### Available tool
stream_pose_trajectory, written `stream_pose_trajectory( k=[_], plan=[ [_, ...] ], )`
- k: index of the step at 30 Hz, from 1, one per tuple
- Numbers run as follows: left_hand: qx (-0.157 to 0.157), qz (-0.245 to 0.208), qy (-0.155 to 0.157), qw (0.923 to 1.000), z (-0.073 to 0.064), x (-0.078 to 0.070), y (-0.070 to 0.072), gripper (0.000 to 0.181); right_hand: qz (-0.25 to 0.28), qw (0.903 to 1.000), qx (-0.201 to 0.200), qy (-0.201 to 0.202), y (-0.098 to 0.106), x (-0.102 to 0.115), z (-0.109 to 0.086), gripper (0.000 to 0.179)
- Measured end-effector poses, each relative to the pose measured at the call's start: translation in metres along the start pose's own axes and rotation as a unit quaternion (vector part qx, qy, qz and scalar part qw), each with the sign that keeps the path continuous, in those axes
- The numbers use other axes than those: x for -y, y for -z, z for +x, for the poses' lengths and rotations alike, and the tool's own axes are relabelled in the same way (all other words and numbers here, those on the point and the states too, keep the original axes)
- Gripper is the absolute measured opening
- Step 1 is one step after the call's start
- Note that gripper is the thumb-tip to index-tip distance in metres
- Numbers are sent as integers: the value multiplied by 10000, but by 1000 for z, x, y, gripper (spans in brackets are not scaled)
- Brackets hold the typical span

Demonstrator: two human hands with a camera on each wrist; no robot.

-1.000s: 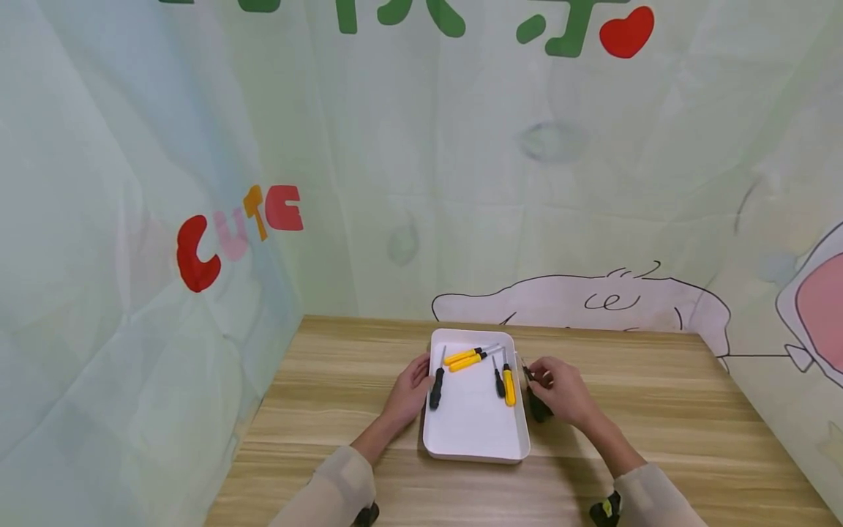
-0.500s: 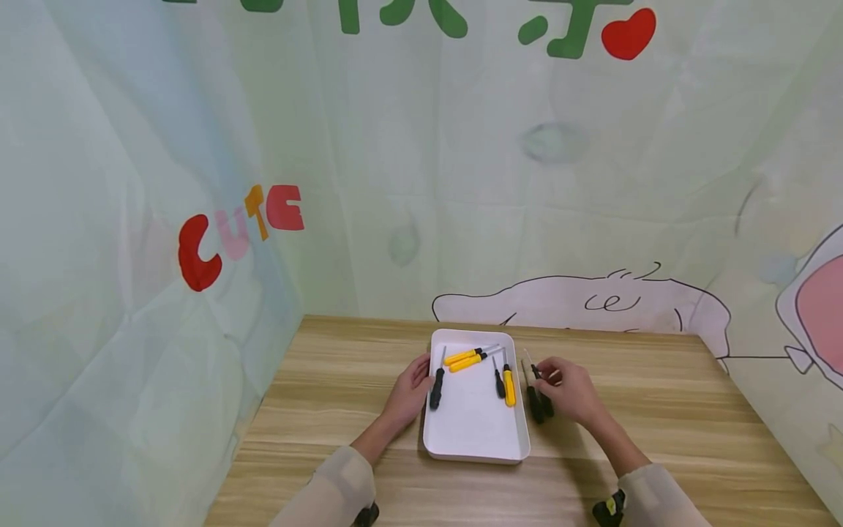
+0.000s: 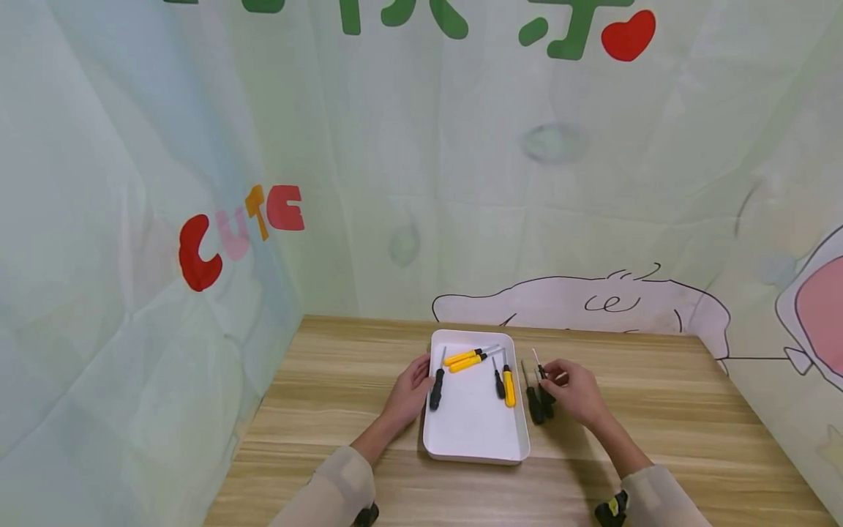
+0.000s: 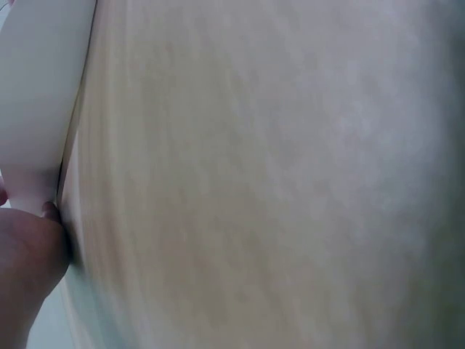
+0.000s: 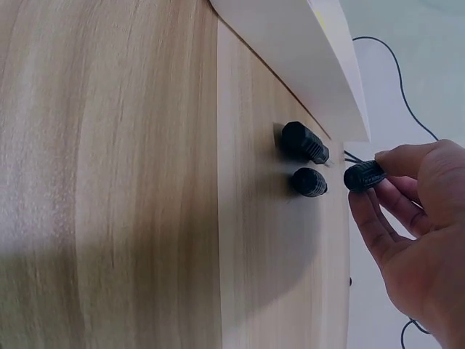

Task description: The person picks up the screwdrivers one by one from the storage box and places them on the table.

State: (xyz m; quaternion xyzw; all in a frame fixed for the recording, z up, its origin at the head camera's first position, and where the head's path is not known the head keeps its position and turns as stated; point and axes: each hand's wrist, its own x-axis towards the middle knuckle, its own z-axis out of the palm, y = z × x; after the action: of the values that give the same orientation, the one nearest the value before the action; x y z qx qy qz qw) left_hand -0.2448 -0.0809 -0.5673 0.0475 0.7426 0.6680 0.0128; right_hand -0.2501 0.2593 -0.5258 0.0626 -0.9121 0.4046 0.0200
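In the head view, my left hand (image 3: 407, 391) holds the left side of a white tray (image 3: 470, 435), its thumb at the rim. The left wrist view has the hand (image 4: 33, 251) against the tray's outer wall (image 4: 40, 87). Right of the tray, my right hand (image 3: 574, 391) pinches a black screwdriver (image 5: 363, 176) between thumb and fingertips, shaft pointing away. Two more black screwdrivers lie on the table beside the tray: one nearer it (image 3: 535, 406), the other (image 5: 309, 182) close to the held one and partly hidden by it in the head view.
Inside the tray are yellow screwdrivers (image 3: 466, 362), one upright along the right side (image 3: 509, 386), and two black ones (image 3: 437, 389) (image 3: 499, 383). The wooden table (image 3: 316, 410) meets a printed cloth backdrop (image 3: 395, 219) behind and at both sides.
My right hand has moved slightly right, away from the tray, with the black screwdriver. The two screwdrivers on the table now show more. Left hand and tray have stayed still.
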Motion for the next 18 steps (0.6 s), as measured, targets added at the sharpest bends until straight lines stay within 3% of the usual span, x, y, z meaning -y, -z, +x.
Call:
stream_pose_trajectory(
  k=[3,18],
  plan=[
    [-14,109,-19,9999,3,8,0,54,-16,9999,-84,-78,0,-3,0,22],
    [11,178,12,9998,2,5,0,53,-122,9993,-213,-280,1,-11,-3,22]
  ],
)
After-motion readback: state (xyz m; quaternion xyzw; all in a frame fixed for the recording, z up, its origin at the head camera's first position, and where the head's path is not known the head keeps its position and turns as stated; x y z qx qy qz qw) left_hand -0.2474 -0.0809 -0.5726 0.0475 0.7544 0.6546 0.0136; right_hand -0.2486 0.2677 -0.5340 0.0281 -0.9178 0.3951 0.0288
